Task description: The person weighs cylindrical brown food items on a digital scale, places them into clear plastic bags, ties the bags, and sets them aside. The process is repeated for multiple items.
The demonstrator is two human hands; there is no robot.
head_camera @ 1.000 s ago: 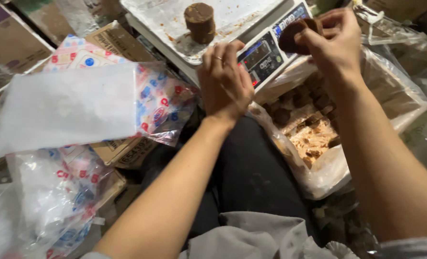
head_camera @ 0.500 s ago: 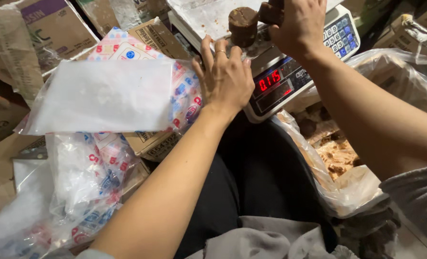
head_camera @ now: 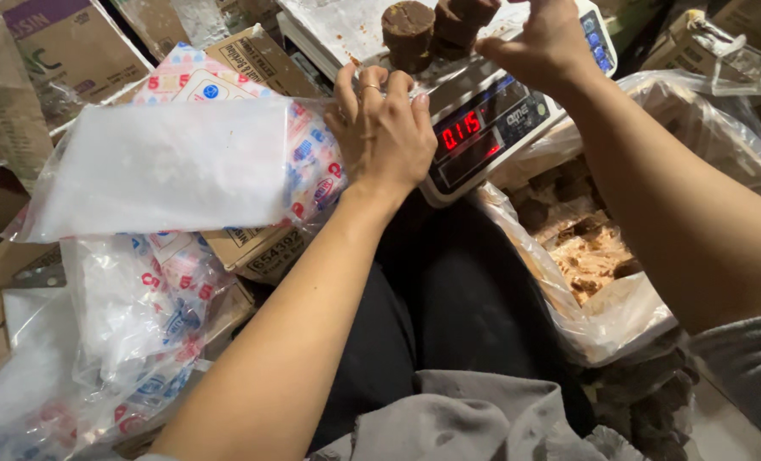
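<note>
A white digital scale (head_camera: pixel 517 111) with a lit red display sits ahead of my lap. Three brown round blocks stand on its platform; the nearest block (head_camera: pixel 408 32) is dark and cylindrical. My right hand (head_camera: pixel 544 41) reaches over the platform, its fingers closed on the topmost brown block (head_camera: pixel 473 10) at the frame's upper edge. My left hand (head_camera: pixel 385 128), a ring on one finger, curls its fingers over the scale's front left corner. It touches a stack of clear plastic bags (head_camera: pixel 167 166) lying to the left.
A large clear sack (head_camera: pixel 620 316) with more brown blocks and crumbs stands open at my right knee. Printed red-and-blue plastic packs (head_camera: pixel 154 341) and cardboard boxes (head_camera: pixel 47 51) crowd the left side. My dark trousers (head_camera: pixel 449 324) fill the middle.
My right hand has carried a brown block from over the sack to the scale's platform and now holds it beside the others. My left hand has stayed on the scale's corner.
</note>
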